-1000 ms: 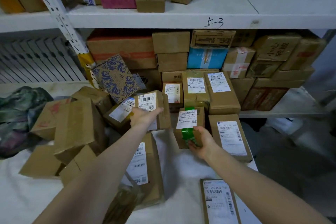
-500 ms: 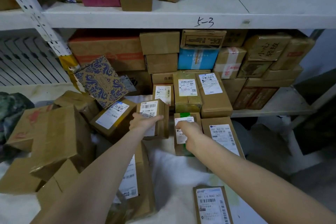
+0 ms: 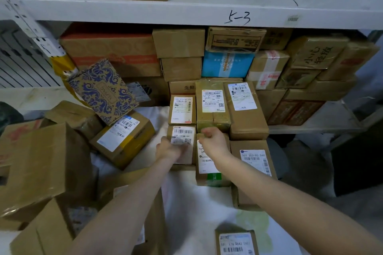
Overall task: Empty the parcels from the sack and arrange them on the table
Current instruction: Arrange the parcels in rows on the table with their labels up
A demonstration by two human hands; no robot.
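Unsorted boxes (image 3: 41,163) lie heaped at left. The left hand (image 3: 169,150) grips the small labelled parcel (image 3: 182,137), now lowered from mid-air into the row on the table (image 3: 192,207). The right hand (image 3: 213,143) rests curled on the adjoining green-taped parcel (image 3: 209,168); whether it grips cannot be told. Both appear placed.

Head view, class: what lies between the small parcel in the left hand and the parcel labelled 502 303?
Head view: a parcel with green tape, gripped by the right hand, lies between the small parcel and the labelled parcel.
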